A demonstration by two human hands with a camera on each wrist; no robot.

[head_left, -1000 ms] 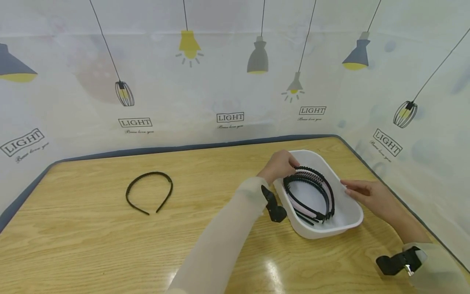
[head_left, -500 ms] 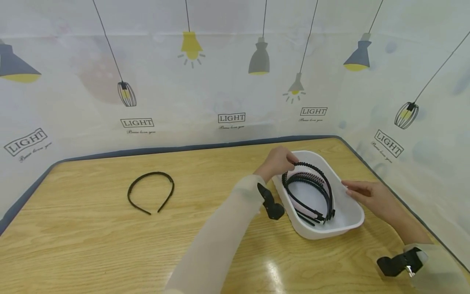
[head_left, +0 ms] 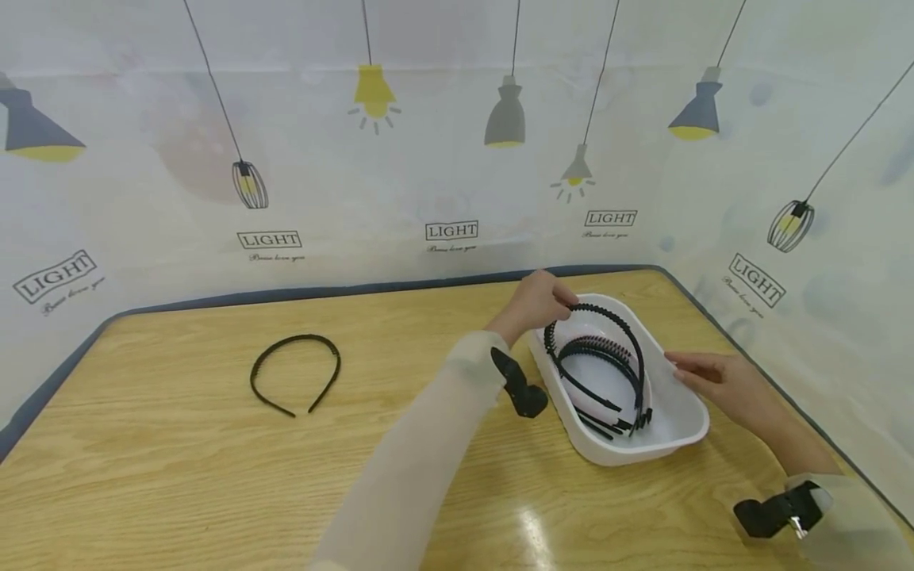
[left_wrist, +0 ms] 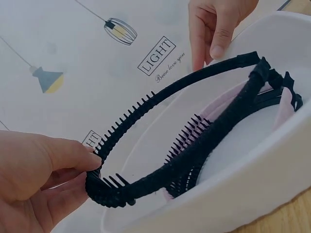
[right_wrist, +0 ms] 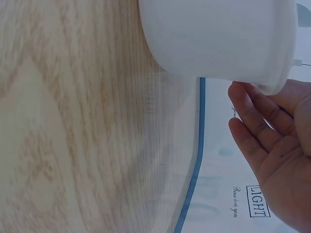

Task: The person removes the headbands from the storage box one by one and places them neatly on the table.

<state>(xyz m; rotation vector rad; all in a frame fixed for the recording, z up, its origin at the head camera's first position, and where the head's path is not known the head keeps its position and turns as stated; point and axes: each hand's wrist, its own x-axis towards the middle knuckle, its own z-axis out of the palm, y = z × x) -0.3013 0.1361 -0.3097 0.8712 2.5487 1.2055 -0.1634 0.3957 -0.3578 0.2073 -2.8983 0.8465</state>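
Note:
My left hand (head_left: 535, 303) pinches the top of a black toothed headband (left_wrist: 189, 75) between thumb and fingers. This headband is raised at its top, its ends still down inside a white plastic tub (head_left: 674, 412). Below it in the tub lie several more headbands, black ones and a pink one (left_wrist: 228, 99). At the tub's right rim, my right hand (head_left: 728, 388) holds the edge, fingers on the outer side; in the right wrist view the thumb is hidden behind the rim. A single black headband (head_left: 336, 373) lies apart on the left of the table.
The wooden table (head_left: 178, 476) is bordered at the back and sides by a pale curtain (head_left: 457, 166) printed with lamps. The tub stands near the table's right side. Both wrists carry black camera mounts (head_left: 524, 388).
My left hand has risen and moved slightly left and back, lifting the headband's top away from the others. My right hand keeps its place at the rim.

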